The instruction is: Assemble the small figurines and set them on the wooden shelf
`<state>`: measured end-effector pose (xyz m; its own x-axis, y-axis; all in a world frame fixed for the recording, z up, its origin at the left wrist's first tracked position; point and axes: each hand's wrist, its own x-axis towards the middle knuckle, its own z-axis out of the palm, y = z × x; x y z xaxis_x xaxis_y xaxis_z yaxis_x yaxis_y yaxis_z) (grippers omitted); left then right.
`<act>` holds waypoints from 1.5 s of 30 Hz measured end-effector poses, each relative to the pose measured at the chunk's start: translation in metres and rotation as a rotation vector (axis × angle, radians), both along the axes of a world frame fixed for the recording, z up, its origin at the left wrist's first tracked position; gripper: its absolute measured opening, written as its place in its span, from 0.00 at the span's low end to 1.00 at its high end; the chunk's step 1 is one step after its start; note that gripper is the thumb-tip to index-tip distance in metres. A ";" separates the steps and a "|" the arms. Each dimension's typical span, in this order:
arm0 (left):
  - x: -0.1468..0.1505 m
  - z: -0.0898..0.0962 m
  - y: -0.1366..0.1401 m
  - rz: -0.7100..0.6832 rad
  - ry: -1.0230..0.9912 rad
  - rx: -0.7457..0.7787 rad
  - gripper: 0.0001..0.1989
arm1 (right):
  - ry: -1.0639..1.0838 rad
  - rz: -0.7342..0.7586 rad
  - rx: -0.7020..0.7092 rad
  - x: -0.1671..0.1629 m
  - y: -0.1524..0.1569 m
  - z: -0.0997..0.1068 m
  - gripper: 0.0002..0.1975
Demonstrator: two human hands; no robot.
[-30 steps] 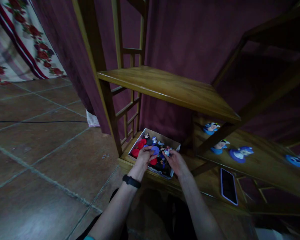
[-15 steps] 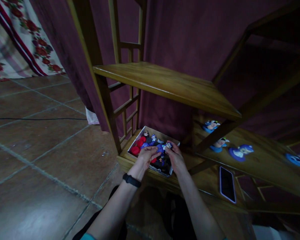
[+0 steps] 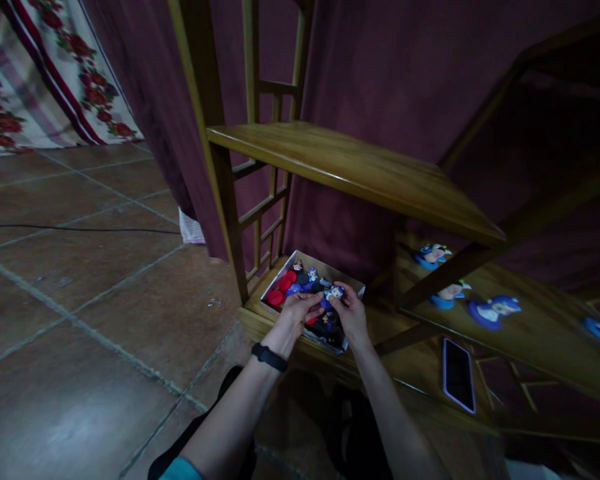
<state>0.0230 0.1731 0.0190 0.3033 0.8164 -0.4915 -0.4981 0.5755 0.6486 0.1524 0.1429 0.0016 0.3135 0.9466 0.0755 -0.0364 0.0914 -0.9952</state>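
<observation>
Pinching a small blue-and-white figurine (image 3: 336, 292) over the cardboard box (image 3: 325, 270), the right hand (image 3: 353, 315) apparently steadied it sideways; the left hand (image 3: 296, 313) sat close, its grip unclear, perhaps for support. The box likely kept red discs (image 3: 276, 297) together.

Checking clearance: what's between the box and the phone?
In the head view, the right hand, a wooden strut and a stretch of shelf lie between the box and the phone.
</observation>
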 end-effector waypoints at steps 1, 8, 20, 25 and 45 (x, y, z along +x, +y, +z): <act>0.000 -0.001 0.000 0.005 -0.013 -0.011 0.05 | -0.007 0.003 -0.004 0.000 0.001 -0.001 0.20; -0.001 -0.008 0.003 -0.038 -0.048 -0.065 0.05 | -0.032 0.031 -0.026 0.004 0.000 0.001 0.19; -0.008 -0.008 0.003 -0.081 -0.098 -0.184 0.04 | -0.049 0.154 -0.043 0.010 -0.002 0.000 0.19; -0.004 -0.016 -0.001 -0.029 -0.092 -0.125 0.04 | -0.094 0.145 -0.028 0.010 -0.002 -0.003 0.19; -0.007 -0.013 0.006 -0.085 -0.038 -0.162 0.06 | -0.101 0.163 0.030 0.010 -0.005 -0.002 0.22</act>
<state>0.0159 0.1788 0.0058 0.3885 0.6983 -0.6012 -0.4661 0.7118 0.5255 0.1621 0.1380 -0.0008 0.1458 0.9811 0.1275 0.0469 0.1218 -0.9914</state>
